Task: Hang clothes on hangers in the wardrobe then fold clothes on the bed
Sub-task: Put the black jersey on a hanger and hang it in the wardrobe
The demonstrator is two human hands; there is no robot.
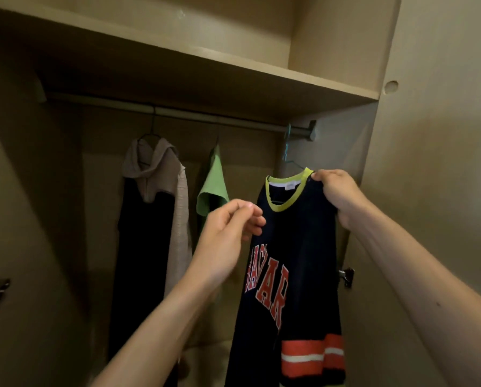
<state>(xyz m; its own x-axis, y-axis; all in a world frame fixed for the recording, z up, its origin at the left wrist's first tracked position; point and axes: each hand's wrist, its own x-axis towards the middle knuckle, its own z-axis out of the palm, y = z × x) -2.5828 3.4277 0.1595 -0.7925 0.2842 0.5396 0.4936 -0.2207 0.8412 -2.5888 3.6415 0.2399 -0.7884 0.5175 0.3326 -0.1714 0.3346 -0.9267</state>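
Observation:
A dark navy shirt [298, 247] with a lime-yellow collar, red letters and orange stripes hangs on a thin teal hanger [287, 152] hooked on the wardrobe rail [233, 120] at its right end. My right hand [338, 195] grips the shirt's right shoulder beside the collar. At the shirt's left shoulder, my left hand [231, 233] has its fingers curled and its fingertips at the fabric edge; whether it pinches the cloth is unclear. Most of the hanger is hidden inside the shirt.
Further left on the rail hang a grey hooded garment over a dark one [155, 191] and a green garment [213, 188]. A shelf [233, 65] runs above the rail. The wardrobe's right wall [429, 135] stands close to my right hand, with a hinge [347, 276] below it.

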